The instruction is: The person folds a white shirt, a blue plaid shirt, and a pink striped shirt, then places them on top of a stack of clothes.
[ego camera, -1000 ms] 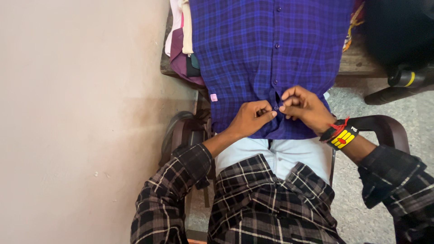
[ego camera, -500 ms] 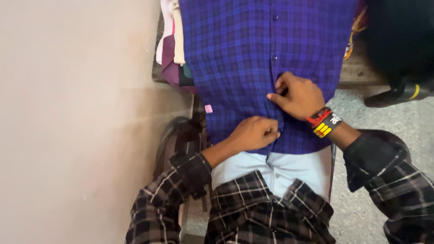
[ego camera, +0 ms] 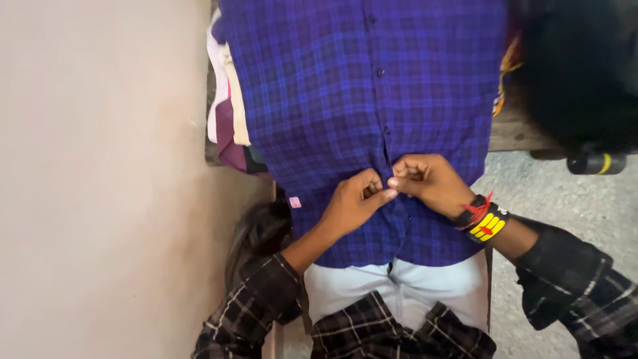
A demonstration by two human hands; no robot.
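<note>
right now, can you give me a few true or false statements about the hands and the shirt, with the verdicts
1. Both hands meet at the button placket of the blue checked shirt. True.
2. The right hand is bare at the wrist. False: a black, yellow and red wristband sits there.
3. The left hand pinches the shirt fabric beside the placket. True.
4. The shirt lies flat on the floor. False: its upper part rests on a wooden bench and its hem hangs over the person's lap.
5. Folded clothes lie left of the shirt. True.
</note>
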